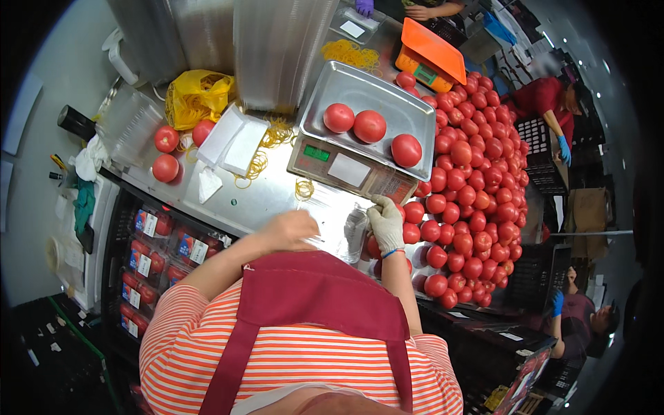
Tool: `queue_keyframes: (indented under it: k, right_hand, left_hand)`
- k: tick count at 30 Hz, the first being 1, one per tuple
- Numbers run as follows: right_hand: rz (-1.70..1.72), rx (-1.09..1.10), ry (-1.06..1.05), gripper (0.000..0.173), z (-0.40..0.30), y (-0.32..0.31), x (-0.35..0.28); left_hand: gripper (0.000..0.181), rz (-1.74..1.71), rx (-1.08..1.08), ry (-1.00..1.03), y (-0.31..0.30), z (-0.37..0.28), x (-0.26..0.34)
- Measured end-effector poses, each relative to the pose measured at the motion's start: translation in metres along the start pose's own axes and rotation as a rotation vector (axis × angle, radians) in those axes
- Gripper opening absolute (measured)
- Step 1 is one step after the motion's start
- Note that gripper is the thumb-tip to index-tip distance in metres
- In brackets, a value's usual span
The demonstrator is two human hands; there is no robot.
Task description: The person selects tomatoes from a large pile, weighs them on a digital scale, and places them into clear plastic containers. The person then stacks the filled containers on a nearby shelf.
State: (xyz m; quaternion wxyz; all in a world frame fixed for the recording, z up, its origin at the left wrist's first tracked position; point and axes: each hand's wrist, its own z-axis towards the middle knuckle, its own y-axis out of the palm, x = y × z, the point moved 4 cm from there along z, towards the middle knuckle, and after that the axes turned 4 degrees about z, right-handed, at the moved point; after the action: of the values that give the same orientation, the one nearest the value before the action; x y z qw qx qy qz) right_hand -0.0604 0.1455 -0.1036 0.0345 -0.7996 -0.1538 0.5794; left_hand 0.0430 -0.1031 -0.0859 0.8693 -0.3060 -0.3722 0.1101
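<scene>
My left hand (290, 230), bare, is over the metal table in front of the apron, its fingers bent; whether they hold anything is hidden. My right hand (386, 223), in a pale knitted glove, has curled fingers at the edge of a clear plastic tray (356, 233); its grip cannot be made out. Beyond the hands stands a digital scale (348, 168) with a lit display. Three tomatoes (369, 126) rest in its metal pan (332, 78). Rubber bands (304, 190) lie before the scale. Many loose tomatoes (467, 194) are heaped to the right.
Left on the table are a yellow bag (220, 85) of rubber bands, white paper pads (248, 145), tomatoes (165, 167) and stacked clear trays (129, 122). A crate (115, 249) of packed tomatoes stands below. An orange scale (423, 70) is behind; co-workers (550, 104) are at right.
</scene>
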Motion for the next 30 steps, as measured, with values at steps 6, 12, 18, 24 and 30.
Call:
queue_keyframes:
  k: [6, 12, 18, 24, 30]
  right_hand:
    - [-0.403, 0.023, -0.125, 0.062, 0.004, 0.003, -0.003]
    - [-0.291, -0.087, -0.064, 0.047, -0.002, 0.022, -0.009]
    - [-0.102, 0.023, -0.069, 0.041, -0.009, 0.012, 0.003]
    - [-0.098, 0.016, 0.043, 0.038, -0.003, 0.015, -0.003]
    - [-0.475, 0.425, -0.6, 0.05, 0.0, -0.026, -0.075]
  left_hand:
    - [0.021, 0.532, 0.483, -0.889, -0.095, -0.038, -0.132]
    - [0.012, 0.618, 0.26, -1.073, -0.094, -0.052, -0.168]
    - [0.01, 0.133, 0.801, -0.841, -0.128, -0.037, -0.116]
    - [0.008, 0.294, 0.509, -0.441, -0.09, 0.011, -0.039]
    - [0.014, 0.396, 0.353, -0.26, -0.082, 0.029, -0.015]
